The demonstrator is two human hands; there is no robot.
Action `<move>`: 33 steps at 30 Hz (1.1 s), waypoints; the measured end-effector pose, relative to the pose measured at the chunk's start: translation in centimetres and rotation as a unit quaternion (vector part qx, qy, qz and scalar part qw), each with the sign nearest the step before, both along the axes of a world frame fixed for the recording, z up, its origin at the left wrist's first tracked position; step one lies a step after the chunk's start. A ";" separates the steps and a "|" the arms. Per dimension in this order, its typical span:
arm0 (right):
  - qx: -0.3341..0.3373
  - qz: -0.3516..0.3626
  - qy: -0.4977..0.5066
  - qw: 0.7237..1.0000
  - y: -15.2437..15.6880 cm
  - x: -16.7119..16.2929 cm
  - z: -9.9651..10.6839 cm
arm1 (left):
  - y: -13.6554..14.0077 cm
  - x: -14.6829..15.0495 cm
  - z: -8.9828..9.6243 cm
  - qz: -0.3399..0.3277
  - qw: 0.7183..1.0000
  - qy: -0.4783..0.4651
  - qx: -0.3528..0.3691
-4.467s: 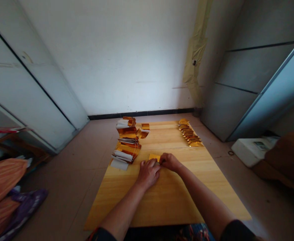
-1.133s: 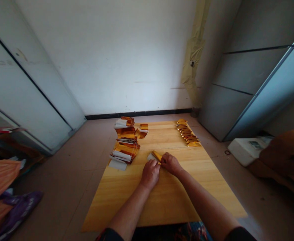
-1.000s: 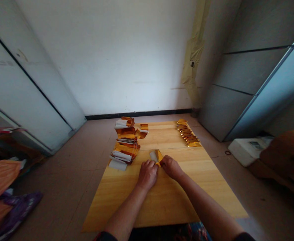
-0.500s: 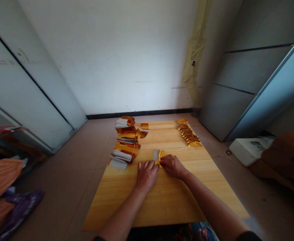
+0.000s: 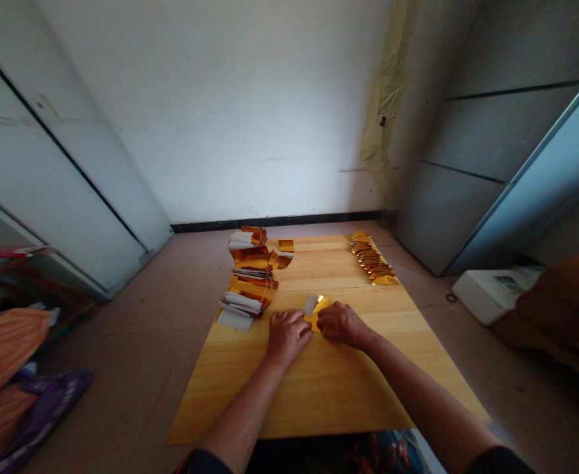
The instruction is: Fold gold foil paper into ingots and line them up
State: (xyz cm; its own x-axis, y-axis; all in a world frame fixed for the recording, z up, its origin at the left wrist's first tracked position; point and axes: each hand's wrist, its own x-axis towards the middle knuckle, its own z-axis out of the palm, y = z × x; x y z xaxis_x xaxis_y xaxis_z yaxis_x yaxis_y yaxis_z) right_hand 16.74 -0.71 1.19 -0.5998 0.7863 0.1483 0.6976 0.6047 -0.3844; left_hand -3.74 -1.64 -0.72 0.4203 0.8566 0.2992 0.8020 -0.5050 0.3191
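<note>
A partly folded sheet of gold foil paper [image 5: 318,318], with a pale grey side showing at its upper left, lies on the wooden board between my hands. My left hand [image 5: 288,336] presses at its left edge, fingers curled and close together. From the right, my right hand [image 5: 343,324] has its fingers pinched on the gold side; the fingertips are partly hidden. Stacks of loose gold foil sheets [image 5: 252,286] with grey backs stand to the left of my hands. Folded gold foil pieces [image 5: 372,261] line up in an overlapping row at the far right.
The wooden board [image 5: 358,388] reaches close to my lap. Behind it rises a white wall [image 5: 270,118]. A grey cabinet [image 5: 472,171] and a white box [image 5: 487,297] stand right; orange and purple bags [image 5: 13,355] lie at the lower left.
The foil sheet has turned slightly, its top now tilting to the right, and more gold shows between my hands. Both hands stay on it; the left fingers have drawn in slightly.
</note>
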 end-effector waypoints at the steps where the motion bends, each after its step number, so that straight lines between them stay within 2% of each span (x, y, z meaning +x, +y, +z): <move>1: 0.006 -0.001 0.007 1.000 0.1 0.1 -0.3 | 0.1 -0.1 -0.1 0.002 1.000 -0.006 -0.004; 10: 0.030 -0.027 0.004 0.999 0.8 -0.5 -2.1 | 0.2 0.2 0.0 0.015 1.000 -0.010 -0.002; 18: 0.018 -0.053 0.055 0.997 1.5 -0.7 -3.1 | 0.0 0.2 0.0 0.006 1.000 -0.003 0.022; 27: 0.016 -0.011 0.074 0.997 1.4 0.2 -2.8 | 0.3 0.4 -0.4 -0.003 0.999 -0.015 0.052; 30: 0.019 -0.027 0.086 0.996 1.3 -0.2 -2.8 | 0.4 0.4 -0.6 -0.025 0.997 -0.030 0.059; 33: 0.013 -0.077 0.088 0.993 1.3 -1.1 -2.7 | 0.4 0.2 -0.8 -0.053 0.996 -0.034 0.067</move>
State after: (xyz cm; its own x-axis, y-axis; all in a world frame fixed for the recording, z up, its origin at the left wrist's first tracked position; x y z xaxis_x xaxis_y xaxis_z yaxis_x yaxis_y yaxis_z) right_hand 15.68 0.63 -1.50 -0.4355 0.8613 0.2617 0.7065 0.5071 -0.4936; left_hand -3.53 -1.21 -1.49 0.4820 0.7587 0.4382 0.7205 -0.6278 0.2944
